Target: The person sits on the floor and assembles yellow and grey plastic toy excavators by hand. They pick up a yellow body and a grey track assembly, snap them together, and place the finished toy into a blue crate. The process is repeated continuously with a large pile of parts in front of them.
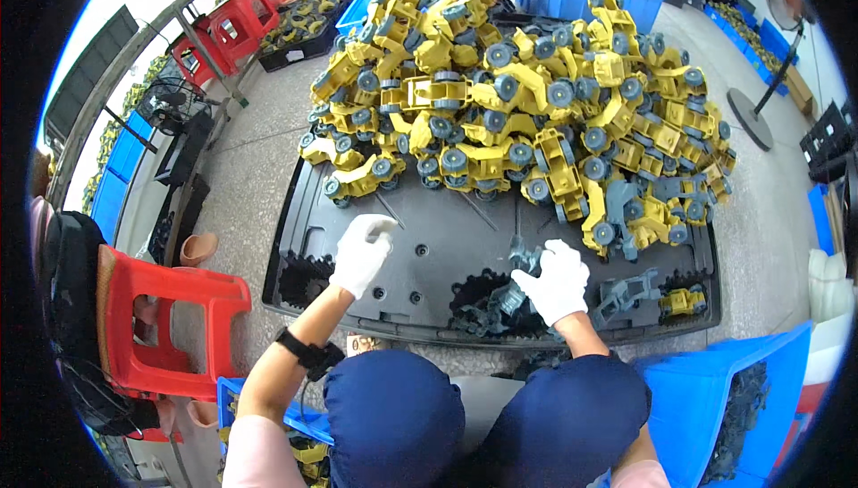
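Red plastic stool (170, 309) stands at the far left on the concrete floor, with more red stools (228, 28) further up along the wall. Black wristband (299, 349) sits on the left forearm. Left hand (362, 251), in a white glove, hovers over the bare front part of the black tray (429, 247); fingers are curled together at the tips, but whether anything small is pinched there cannot be told. Beyond it, a large heap of yellow toy trucks (518, 104) with grey wheels covers the back half of the tray.

Right hand (559, 282), also white-gloved, is closed around a grey plastic part (523, 260), held just above a small pile of grey parts (487, 309) at the tray's front edge. Just right of the hand lies a loose grey arm piece (626, 291), then a single small yellow truck (684, 300). Blue bin (715, 390) holding dark grey parts stands at lower right beside the person's right knee. Another person's hands show at the top edge, behind the heap.
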Action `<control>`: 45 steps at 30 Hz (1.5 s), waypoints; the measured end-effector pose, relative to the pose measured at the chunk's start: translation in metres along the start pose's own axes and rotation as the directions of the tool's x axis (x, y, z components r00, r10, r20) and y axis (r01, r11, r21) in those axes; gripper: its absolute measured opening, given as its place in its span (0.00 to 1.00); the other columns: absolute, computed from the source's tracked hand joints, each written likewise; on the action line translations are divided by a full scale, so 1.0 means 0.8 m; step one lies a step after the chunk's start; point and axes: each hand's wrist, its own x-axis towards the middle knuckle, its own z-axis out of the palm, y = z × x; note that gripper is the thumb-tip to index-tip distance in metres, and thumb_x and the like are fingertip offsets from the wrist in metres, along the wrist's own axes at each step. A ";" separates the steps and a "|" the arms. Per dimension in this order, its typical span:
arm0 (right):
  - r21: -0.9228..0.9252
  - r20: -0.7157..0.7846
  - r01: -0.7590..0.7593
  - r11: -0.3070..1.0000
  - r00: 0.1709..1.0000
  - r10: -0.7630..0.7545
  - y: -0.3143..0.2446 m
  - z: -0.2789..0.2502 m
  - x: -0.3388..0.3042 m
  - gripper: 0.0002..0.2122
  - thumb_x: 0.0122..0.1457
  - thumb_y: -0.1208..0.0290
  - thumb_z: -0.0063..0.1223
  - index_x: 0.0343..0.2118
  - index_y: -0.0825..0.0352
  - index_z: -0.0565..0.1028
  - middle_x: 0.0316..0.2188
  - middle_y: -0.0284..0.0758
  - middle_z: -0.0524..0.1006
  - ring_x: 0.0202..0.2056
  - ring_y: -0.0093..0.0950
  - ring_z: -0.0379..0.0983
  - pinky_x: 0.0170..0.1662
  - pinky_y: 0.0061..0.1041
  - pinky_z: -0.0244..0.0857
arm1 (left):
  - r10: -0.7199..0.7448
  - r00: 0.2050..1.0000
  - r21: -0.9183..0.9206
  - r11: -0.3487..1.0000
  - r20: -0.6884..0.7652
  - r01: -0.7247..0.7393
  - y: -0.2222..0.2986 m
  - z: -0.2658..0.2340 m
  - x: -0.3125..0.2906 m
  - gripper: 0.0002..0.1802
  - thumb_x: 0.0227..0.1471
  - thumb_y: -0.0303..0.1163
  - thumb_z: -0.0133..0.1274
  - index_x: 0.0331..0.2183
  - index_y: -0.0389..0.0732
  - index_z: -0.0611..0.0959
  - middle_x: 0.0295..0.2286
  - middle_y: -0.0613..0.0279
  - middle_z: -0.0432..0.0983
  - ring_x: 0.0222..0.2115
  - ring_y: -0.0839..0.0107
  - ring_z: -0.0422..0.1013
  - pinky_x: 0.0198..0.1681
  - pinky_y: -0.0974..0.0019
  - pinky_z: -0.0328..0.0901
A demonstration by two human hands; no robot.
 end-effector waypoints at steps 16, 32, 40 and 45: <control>0.905 -0.062 0.168 0.391 0.961 -0.269 -0.048 -0.016 0.002 0.24 0.45 0.82 0.62 0.48 0.66 0.71 0.53 0.40 0.66 0.49 0.32 0.71 0.53 0.31 0.65 | 0.416 0.739 0.559 0.827 -0.530 -0.065 -0.096 -0.038 0.106 0.15 0.49 0.34 0.56 0.40 0.41 0.80 0.37 0.50 0.77 0.40 0.53 0.73 0.46 0.54 0.66; 0.398 -0.059 -0.133 0.908 0.984 0.170 -0.005 0.014 -0.002 0.26 0.41 0.76 0.59 0.48 0.68 0.66 0.42 0.44 0.68 0.34 0.38 0.73 0.42 0.36 0.69 | -0.082 0.981 0.377 0.926 0.175 0.010 -0.015 0.005 0.059 0.24 0.50 0.54 0.54 0.33 0.40 0.81 0.31 0.50 0.78 0.34 0.51 0.74 0.40 0.55 0.68; 0.914 0.332 -0.336 0.227 0.942 0.058 0.002 0.028 -0.001 0.30 0.43 0.82 0.60 0.53 0.69 0.64 0.34 0.36 0.73 0.33 0.25 0.73 0.37 0.24 0.70 | 0.005 0.929 0.390 0.907 0.371 -0.161 0.057 0.082 -0.009 0.23 0.56 0.54 0.46 0.39 0.43 0.73 0.32 0.46 0.78 0.34 0.45 0.74 0.38 0.50 0.67; 0.824 0.509 -0.470 -0.315 0.859 0.050 -0.018 0.053 -0.010 0.22 0.49 0.84 0.58 0.48 0.68 0.66 0.33 0.30 0.72 0.34 0.24 0.74 0.37 0.22 0.72 | -0.205 0.755 0.292 0.956 0.623 0.018 0.082 0.104 -0.022 0.39 0.46 0.62 0.53 0.44 0.33 0.72 0.39 0.38 0.75 0.42 0.48 0.73 0.46 0.57 0.66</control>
